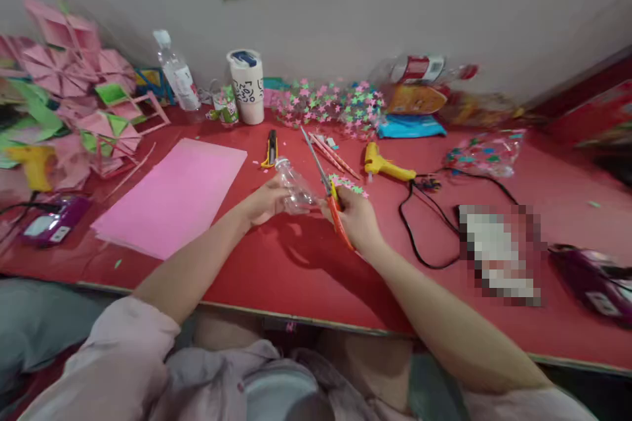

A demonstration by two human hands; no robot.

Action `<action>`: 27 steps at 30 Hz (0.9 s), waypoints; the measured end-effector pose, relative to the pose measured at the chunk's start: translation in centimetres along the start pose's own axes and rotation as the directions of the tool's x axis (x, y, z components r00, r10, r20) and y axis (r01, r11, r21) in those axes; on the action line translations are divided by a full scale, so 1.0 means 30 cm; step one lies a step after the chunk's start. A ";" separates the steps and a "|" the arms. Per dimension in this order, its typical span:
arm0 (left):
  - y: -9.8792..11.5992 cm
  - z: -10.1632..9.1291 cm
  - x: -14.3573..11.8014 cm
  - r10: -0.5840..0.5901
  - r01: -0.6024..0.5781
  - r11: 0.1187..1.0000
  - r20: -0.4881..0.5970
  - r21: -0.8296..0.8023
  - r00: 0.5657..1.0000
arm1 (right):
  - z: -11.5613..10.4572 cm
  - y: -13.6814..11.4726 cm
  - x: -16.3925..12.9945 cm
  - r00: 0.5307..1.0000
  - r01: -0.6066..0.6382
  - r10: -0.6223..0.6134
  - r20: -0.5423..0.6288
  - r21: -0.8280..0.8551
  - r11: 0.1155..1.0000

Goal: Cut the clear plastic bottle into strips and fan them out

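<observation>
My left hand (pixel 269 201) is closed around the side of a small clear plastic bottle (pixel 295 189), which tilts with its neck up and to the left. In my right hand (pixel 359 218) is a pair of scissors (pixel 334 213) with orange and yellow handles. The long blades point up and away, apart from the bottle's body. My right fingertips reach the bottle's lower end; whether they grip it I cannot tell. Behind the right hand lies a small pile of pink and green paper stars (pixel 348 184).
Pink paper sheets (pixel 172 194) lie at left, beneath a pink paper model (pixel 74 78). A box cutter (pixel 272 149), pink strips (pixel 333 154) and a yellow glue gun (pixel 388 164) with a looping black cord lie beyond my hands. A tumbler (pixel 247 91) and water bottle (pixel 178 75) stand by the wall.
</observation>
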State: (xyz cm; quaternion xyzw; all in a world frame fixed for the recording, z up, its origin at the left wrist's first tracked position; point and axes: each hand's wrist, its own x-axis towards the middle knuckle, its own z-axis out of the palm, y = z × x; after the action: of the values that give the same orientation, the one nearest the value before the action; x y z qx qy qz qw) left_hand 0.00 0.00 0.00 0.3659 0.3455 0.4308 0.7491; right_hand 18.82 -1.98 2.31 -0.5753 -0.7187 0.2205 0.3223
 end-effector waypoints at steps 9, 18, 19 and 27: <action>0.030 -0.020 -0.017 -0.038 0.081 0.992 0.375 -0.100 0.926 | -0.006 -0.007 -0.022 0.997 0.082 -0.081 0.021 -0.115 0.990; 0.027 -0.022 -0.016 -0.052 0.063 0.998 0.301 -0.028 0.952 | -0.006 -0.007 -0.031 0.986 0.164 -0.156 0.053 -0.211 0.964; 0.028 -0.024 -0.017 -0.051 0.064 0.997 0.297 -0.036 0.954 | -0.006 -0.006 -0.031 0.986 0.169 -0.161 0.053 -0.219 0.961; 0.011 0.001 -0.004 0.005 -0.009 1.000 0.209 0.017 0.978 | 0.000 -0.010 -0.036 0.978 0.206 -0.188 0.089 -0.296 0.933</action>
State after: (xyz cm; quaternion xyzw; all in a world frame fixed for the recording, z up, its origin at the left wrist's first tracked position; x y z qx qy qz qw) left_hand -0.15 -0.01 0.32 0.4172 0.2674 0.3893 0.7765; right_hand 18.77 -3.10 2.30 -0.5363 -0.8072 0.0908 0.2293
